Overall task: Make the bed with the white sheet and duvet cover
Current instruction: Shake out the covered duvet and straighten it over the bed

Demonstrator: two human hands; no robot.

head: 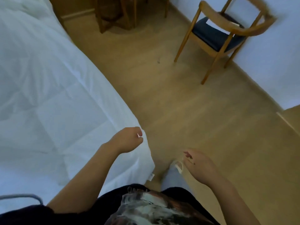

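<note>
The white duvet [53,88] lies spread over the bed, filling the left half of the view, with fold creases across it and its near corner hanging down at the bed's edge. My left hand [128,139] is at that corner, fingers curled round the fabric edge. My right hand [197,164] hangs over the floor to the right of the bed, fingers loosely curled and holding nothing. A small label [151,177] dangles from the bottom of the hanging corner.
A wooden chair [217,34] with a dark blue seat stands against the white wall at the upper right. A wooden table's legs [116,15] are at the top centre. Tan wood floor [186,103] runs between bed and wall.
</note>
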